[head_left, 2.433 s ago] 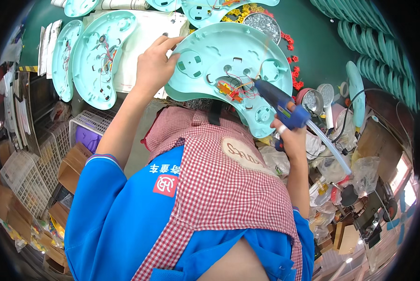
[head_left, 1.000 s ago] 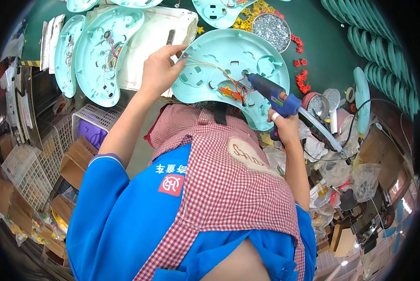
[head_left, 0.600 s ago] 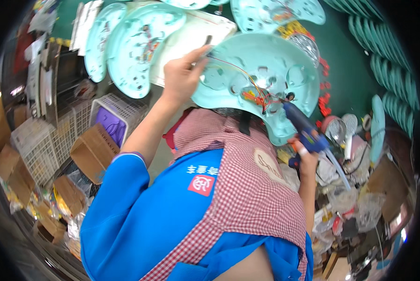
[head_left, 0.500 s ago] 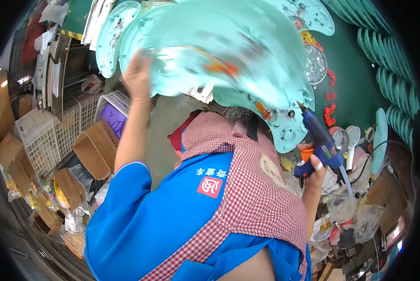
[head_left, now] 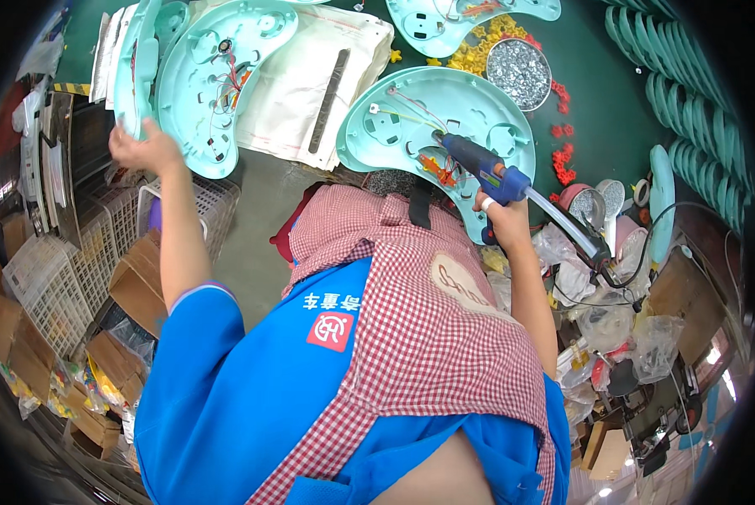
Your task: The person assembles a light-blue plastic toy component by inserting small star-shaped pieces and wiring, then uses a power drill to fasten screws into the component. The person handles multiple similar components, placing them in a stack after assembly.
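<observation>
At ten o'clock, the left hand [head_left: 147, 154] pinches the lower end of a tilted turquoise shell [head_left: 139, 84]; the right hand [head_left: 507, 221] grips a blue glue gun [head_left: 483, 166], its nozzle over the wired shell [head_left: 485, 94] at one o'clock. Looks like shell-shifting between gluings; the next move calls for lowering the tilted one gently.

One shell [head_left: 466, 94] is at the near edge of the table [head_left: 600, 109], with the gun [head_left: 502, 178] in the right hand [head_left: 508, 223] over it. Left of it are bags [head_left: 285, 101], a second shell [head_left: 196, 84], then a third [head_left: 133, 71] by the left hand [head_left: 146, 153]. Behind the first shell, to the right, sits a dish [head_left: 519, 74] between stars [head_left: 476, 50]. Shell stacks [head_left: 704, 118] stand far right.
</observation>
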A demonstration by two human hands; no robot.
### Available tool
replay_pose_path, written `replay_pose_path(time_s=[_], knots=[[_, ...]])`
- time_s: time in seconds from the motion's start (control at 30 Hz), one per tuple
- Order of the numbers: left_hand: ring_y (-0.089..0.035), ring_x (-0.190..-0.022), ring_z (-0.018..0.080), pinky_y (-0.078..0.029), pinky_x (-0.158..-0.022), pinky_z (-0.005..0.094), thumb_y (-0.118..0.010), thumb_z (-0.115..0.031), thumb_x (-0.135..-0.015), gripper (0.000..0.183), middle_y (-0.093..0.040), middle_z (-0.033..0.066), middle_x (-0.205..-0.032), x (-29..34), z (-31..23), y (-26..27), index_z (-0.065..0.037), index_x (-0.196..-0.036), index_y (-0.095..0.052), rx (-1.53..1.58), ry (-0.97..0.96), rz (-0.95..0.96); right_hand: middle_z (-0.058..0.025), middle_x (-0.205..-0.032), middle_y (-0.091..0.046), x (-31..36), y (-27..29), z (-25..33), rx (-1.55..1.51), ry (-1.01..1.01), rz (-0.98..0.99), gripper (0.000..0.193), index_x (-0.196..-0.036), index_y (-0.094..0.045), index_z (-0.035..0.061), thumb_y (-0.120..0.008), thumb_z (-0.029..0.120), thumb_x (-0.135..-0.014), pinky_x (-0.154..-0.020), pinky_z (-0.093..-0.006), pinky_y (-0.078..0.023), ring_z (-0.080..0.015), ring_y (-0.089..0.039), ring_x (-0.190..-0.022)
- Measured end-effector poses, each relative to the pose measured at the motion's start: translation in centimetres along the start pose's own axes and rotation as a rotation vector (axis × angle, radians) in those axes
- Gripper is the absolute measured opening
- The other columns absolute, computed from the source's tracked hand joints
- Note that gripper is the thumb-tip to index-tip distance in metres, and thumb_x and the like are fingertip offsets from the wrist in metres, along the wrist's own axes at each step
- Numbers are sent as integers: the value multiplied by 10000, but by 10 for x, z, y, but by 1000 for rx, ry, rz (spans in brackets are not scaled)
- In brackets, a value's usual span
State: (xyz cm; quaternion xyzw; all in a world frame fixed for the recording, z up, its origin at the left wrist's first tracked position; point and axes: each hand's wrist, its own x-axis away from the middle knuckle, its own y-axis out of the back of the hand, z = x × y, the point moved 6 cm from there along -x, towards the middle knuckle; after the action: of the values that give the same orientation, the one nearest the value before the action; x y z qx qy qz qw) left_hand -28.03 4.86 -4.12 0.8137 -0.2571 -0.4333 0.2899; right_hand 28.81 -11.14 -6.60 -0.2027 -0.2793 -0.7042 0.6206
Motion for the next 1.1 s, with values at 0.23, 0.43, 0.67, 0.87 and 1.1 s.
replay_pose_path(time_s=[0.23, 0.43, 0.67, 0.87, 1.1], knots=[[-598, -1041, 258, -448, -918, 358, -678, -70, -796, 269, -654, 71, -1089, 105, -170, -38, -113, -1061, -701, 474, -324, 696, -77, -873, -604, 13, 28, -6, 19, -15, -133, 547, -1283, -454, -28, -662, 83, -790, -675, -291, -495, -157, -613, -722], [-647, -873, 262, -518, -727, 349, -670, -145, -823, 288, -654, 59, -1045, 162, -239, -51, -109, -1108, -664, 417, -408, 1082, -65, -923, -619, 41, 51, -17, 39, -53, -115, 535, -1264, -511, -16, -696, 112, -779, -735, -293, -494, -157, -623, -803], [-661, -703, 296, -526, -629, 368, -657, -186, -855, 232, -687, 118, -838, 175, -262, -55, -125, -1078, -678, 388, -443, 996, -47, -943, -620, 54, 53, -32, 342, -35, -249, 455, -1197, -582, 34, -714, 174, -785, -757, -280, -472, -128, -575, -832], [-640, -803, 115, -508, -721, 260, -558, -48, -945, 258, -711, 92, -967, 74, -122, 14, -7, -1187, -637, 509, -38, 418, -148, -973, -670, 68, 47, 16, -429, 80, 25, 393, -1128, -563, -35, -648, 123, -779, -901, -422, -493, -281, -658, -932], [-575, -1053, 225, -432, -916, 312, -532, -93, -927, 388, -584, 162, -1211, 91, 73, 23, 57, -1284, -518, 280, 480, 299, -105, -918, -633, -2, 10, -26, -151, 2, 48, 429, -1168, -537, -4, -673, 117, -779, -782, -336, -508, -206, -651, -817]])
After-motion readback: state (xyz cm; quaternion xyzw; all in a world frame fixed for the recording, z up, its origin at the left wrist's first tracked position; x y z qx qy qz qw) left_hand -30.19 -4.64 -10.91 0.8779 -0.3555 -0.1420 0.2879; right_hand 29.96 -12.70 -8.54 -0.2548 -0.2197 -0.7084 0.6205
